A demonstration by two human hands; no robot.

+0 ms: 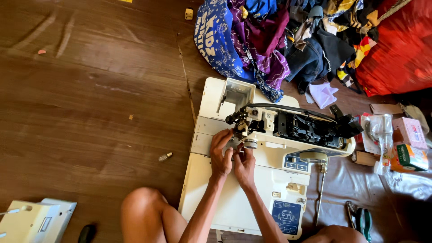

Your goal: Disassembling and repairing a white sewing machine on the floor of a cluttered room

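Note:
A cream sewing machine (pixel 234 193) lies on the wooden floor with its top cover off, showing black and metal inner parts (pixel 297 123). My left hand (pixel 220 153) and my right hand (pixel 244 165) are pressed together at the needle end of the machine, fingers curled around small metal parts near a round silver knob (pixel 250 144). What the fingers hold is hidden. A long screwdriver (pixel 321 189) lies on the machine's right side.
A removed cream cover (pixel 36 220) lies at the bottom left. A small bulb (pixel 165 156) rests on the floor. A heap of clothes (pixel 288 40) and a red bag (pixel 400 49) lie behind. Boxes (pixel 407 144) and pliers (pixel 360 218) sit at the right. My knees frame the bottom.

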